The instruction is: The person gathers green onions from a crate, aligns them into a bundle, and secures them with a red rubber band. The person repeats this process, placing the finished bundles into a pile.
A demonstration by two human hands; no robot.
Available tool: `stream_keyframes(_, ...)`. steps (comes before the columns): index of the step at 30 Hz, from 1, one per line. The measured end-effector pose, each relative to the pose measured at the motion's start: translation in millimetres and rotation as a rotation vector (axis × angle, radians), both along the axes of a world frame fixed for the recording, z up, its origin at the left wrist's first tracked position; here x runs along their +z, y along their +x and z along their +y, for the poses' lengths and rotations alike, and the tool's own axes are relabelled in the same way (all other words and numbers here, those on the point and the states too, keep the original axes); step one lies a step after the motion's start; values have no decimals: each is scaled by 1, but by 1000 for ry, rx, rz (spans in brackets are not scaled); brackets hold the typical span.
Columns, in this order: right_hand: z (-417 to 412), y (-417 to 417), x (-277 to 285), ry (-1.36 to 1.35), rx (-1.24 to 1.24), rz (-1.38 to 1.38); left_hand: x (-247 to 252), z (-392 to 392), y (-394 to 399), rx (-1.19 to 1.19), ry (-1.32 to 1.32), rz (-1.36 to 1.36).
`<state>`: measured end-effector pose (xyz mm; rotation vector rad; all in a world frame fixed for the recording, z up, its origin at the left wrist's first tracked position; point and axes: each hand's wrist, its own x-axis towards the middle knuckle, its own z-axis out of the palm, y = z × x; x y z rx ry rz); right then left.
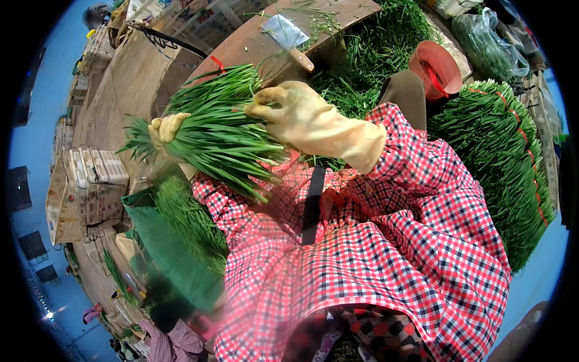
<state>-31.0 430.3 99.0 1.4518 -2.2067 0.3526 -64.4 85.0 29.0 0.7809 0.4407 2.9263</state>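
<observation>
A loose bunch of garlic chives [221, 131] fans out before me, its pale stalk ends towards the right. My left hand [167, 129], in a cream rubber glove, grips it near the leaf tips. At the stalk side, my right hand [289, 113], gloved alike, has its bent fingertips against the bunch; whether they pinch any stalks is hidden. Just beyond lies a cleaver [285, 31] on a brown wooden board [244, 45], its wooden handle over the near edge. A red tie [218, 63] shows at the board's left end, behind the chives.
Cut leaves [362, 68] are heaped beyond my right hand. At the right stand a pink bucket [436, 68] holding red ties and a large stack of tied chives [493, 167]. A green sack of chives [172, 244] lies at the left, near white plastic crates [97, 172].
</observation>
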Motion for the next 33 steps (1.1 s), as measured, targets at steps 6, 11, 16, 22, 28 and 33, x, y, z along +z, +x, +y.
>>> stream_keyframes(6,59,26,-42,143,-144,-539,-13,20,-5,1396,-747,615)
stream_keyframes(11,39,33,-38,-518,-35,-1207,-28,-8,-15,2374,-1257,895)
stream_keyframes(16,-21,27,-23,-724,-11,-1588,-45,-13,-3,821,-555,-51)
stream_keyframes(22,-27,37,-13,-921,-86,-1634,-37,-3,10,495,-311,-163)
stream_keyframes(28,-6,46,-1,-1163,27,-1810,-35,-6,3,248,-149,-97)
stream_keyframes(33,-12,37,-19,-996,-84,-1740,-37,-9,11,374,-140,-109)
